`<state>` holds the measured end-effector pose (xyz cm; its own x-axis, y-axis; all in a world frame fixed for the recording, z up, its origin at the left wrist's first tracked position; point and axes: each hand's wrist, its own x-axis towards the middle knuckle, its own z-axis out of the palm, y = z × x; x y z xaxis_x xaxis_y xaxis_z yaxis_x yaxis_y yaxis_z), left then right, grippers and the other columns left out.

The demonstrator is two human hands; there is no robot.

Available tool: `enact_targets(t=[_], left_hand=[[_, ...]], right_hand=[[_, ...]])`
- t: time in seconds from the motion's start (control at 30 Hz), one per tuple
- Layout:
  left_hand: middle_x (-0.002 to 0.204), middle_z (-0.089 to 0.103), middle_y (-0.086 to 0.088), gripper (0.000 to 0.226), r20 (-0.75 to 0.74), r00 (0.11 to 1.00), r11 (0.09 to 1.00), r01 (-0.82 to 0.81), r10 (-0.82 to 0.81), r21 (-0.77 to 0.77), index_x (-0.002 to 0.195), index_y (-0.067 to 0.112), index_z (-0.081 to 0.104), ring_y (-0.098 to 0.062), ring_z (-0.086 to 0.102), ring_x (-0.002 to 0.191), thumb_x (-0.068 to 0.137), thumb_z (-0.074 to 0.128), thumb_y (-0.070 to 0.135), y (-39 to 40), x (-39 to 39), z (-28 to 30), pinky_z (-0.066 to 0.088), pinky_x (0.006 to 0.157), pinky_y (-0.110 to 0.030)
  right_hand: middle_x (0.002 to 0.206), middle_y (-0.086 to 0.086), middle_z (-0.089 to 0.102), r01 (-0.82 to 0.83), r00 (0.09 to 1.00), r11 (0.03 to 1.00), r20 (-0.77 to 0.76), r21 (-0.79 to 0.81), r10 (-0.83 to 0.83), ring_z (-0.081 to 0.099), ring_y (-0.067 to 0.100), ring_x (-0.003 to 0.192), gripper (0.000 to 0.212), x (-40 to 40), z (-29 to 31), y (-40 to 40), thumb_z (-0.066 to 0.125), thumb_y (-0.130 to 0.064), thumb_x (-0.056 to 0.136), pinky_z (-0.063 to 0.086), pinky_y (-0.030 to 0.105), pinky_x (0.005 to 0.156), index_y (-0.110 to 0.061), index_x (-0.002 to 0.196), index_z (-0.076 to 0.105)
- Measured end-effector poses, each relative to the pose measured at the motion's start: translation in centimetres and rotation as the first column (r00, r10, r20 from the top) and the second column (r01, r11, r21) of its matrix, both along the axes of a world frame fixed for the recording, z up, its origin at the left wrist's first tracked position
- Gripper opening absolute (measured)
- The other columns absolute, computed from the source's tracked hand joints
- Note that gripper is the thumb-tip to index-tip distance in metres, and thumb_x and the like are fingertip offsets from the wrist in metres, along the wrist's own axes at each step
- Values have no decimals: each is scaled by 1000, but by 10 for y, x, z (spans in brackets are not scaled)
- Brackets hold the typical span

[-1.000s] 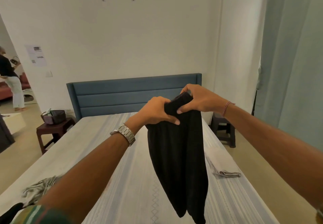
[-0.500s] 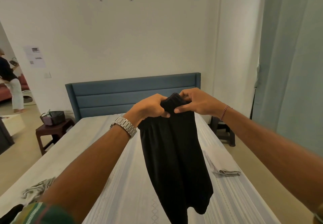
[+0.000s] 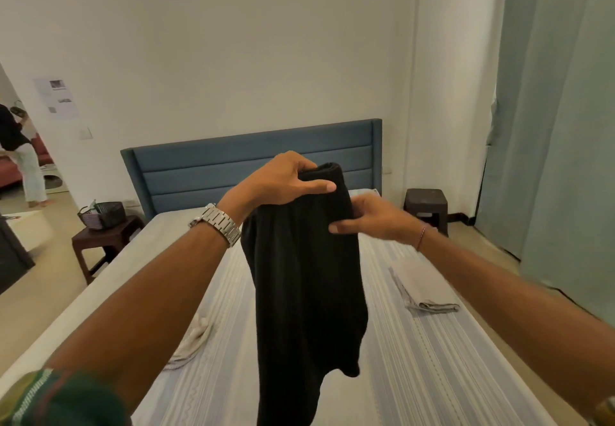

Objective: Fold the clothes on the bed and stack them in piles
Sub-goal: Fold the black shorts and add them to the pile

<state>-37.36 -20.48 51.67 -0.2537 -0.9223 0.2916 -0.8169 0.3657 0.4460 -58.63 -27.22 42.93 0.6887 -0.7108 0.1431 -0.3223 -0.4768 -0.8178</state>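
While the left hand [image 3: 283, 182] pinches the black garment [image 3: 306, 276] at its top, right hand [image 3: 372, 219] grips its side above mid-bed [image 3: 432, 359]; folded grey cloth [image 3: 422, 286] lies near the right edge.

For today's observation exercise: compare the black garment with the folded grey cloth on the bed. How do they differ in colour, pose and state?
The black garment is dark, while the folded grey cloth is pale. The garment hangs in the air, held by the left hand and the right hand; the cloth lies flat on the bed, untouched. The garment is loose and unfolded; the cloth is neatly folded. Both are fabric.
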Motion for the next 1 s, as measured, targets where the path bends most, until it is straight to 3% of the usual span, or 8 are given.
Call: enact_targets(t=[0.1,0.2,0.37,0.5,0.6,0.7,0.83,1.0], left_hand=[[64,65,-6,41,46,999,1000,0,1,-25,77,12,72,-15,57,54,88,71,51,2,7,10,40,52,-21],[58,59,1,40,73,997,998,-11,15,-60,73,13,70,-7,51,50,88,72,50,5,14,22,35,48,-15],[69,67,-11,39,80,996,998,-27,32,-60,81,11,74,-13,57,56,86,72,50,14,32,35,39,50,-16],[66,64,-3,31,79,995,997,-49,53,-60,77,18,72,-6,55,53,88,71,46,19,47,40,41,50,-13],[67,65,-2,30,70,995,996,-61,65,-59,77,20,71,-6,57,55,87,70,48,23,55,42,42,51,-13],[65,63,-2,29,77,994,995,-67,73,-70,74,21,69,-4,56,53,87,71,47,27,59,45,40,50,-12],[59,59,3,31,89,992,992,-85,93,-90,70,19,67,-3,53,50,89,72,43,31,64,47,38,48,-10],[54,58,12,29,86,990,990,-103,112,-93,69,22,67,-2,55,50,90,72,41,35,69,51,39,48,-9]], right_hand=[[104,-17,69,-22,989,999,-143,32,26,66,-3,97,32,7,-57,2,72,-25,94,50,7,74,-18,125,67],[111,-9,71,-3,970,999,-243,45,14,68,8,104,33,14,-112,1,73,-30,93,47,5,74,-18,124,70],[123,2,69,53,955,997,-293,58,-33,67,21,112,41,25,-162,9,71,-35,94,47,7,77,-15,130,66],[82,1,68,315,927,943,-246,107,-282,69,21,75,51,33,-171,13,79,-59,78,53,17,66,-13,89,63],[72,11,68,389,900,905,-279,173,-334,69,22,68,70,44,-180,21,72,-77,69,52,20,64,-7,74,65],[91,7,74,319,947,905,-140,281,-290,71,23,88,76,55,-183,33,71,-77,67,55,24,77,-7,96,73],[108,-20,62,136,987,916,29,378,-158,64,9,103,46,67,-166,48,72,-59,84,51,17,83,-32,119,60],[130,-12,62,29,996,862,57,506,-67,58,14,121,82,79,-165,49,47,-92,72,44,36,107,-31,123,61]])
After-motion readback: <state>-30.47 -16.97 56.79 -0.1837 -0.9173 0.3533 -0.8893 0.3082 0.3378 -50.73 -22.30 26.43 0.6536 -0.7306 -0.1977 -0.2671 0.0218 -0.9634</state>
